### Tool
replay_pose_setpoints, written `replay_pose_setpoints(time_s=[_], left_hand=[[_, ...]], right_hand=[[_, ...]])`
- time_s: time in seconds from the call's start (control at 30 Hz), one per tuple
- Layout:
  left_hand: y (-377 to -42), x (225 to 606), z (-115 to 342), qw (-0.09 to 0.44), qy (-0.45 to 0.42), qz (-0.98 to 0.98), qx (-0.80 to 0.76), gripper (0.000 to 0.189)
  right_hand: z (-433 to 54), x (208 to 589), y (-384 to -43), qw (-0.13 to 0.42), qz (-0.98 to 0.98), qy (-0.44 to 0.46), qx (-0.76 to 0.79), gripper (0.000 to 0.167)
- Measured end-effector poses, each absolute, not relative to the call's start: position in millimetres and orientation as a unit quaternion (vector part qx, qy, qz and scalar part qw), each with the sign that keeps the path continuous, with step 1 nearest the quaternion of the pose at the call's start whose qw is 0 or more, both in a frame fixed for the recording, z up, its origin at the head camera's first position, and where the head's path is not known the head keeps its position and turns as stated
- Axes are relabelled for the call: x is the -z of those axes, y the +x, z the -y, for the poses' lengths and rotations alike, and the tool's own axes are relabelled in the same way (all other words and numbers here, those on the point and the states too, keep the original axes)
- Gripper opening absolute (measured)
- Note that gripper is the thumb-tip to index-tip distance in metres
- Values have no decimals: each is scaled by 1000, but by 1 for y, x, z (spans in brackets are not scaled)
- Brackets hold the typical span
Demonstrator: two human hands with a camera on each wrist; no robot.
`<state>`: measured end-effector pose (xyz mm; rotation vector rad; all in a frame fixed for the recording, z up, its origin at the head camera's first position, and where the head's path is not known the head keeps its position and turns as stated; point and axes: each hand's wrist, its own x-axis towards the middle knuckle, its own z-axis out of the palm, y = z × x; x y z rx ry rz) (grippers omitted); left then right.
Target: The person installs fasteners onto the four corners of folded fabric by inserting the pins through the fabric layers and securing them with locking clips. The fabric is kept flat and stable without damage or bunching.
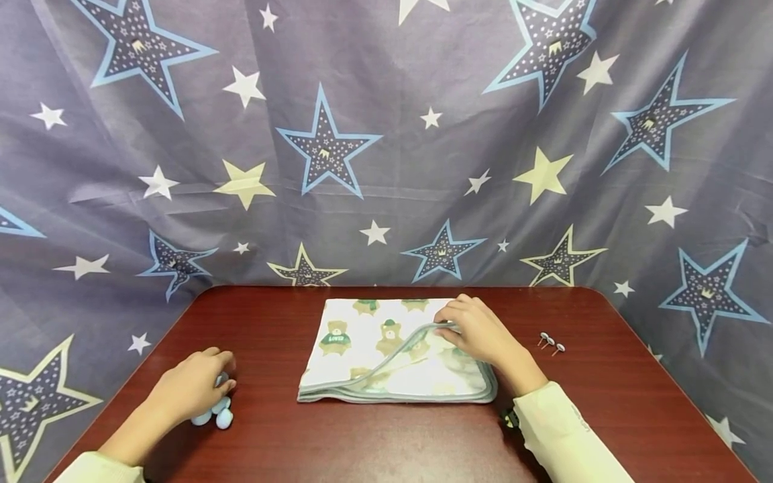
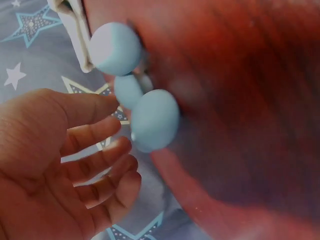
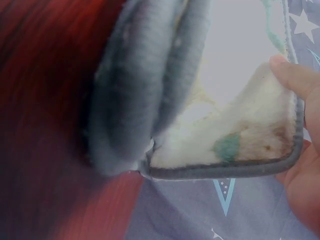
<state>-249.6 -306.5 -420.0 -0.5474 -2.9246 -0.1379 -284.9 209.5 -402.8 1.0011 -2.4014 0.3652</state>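
Observation:
A folded white blanket (image 1: 392, 349) with a bear print and grey-green edging lies at the middle of the table. My right hand (image 1: 477, 329) pinches its edge near the right side and lifts the upper layer. In the right wrist view, the thumb (image 3: 290, 72) presses on the blanket's white face (image 3: 240, 115), with the fingers behind it. At the left, several light blue, egg-shaped balls (image 1: 224, 418) sit clustered on the table. My left hand (image 1: 193, 386) is over them, its fingers loosely bent. The left wrist view has its fingertips right beside the balls (image 2: 155, 120).
Three small pieces with pale round heads and thin stems (image 1: 548, 339) lie on the table to the right. The reddish-brown table (image 1: 374, 446) ends at a star-patterned grey curtain (image 1: 386, 194) behind and on both sides. A small dark object (image 1: 510, 419) is by the right wrist.

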Motion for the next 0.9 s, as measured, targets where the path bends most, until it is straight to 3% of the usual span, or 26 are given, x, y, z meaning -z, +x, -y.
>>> replay_pose_setpoints(time_s=[0.53,0.9], left_hand=[[-261,435,315,115,-207,970,52,18],[-276,437,319,92,-216,969,81,17]], right_hand=[[-210,403,-285,253,883,372,-136,13],[-211,403,-286,262,880,375,-132,15]])
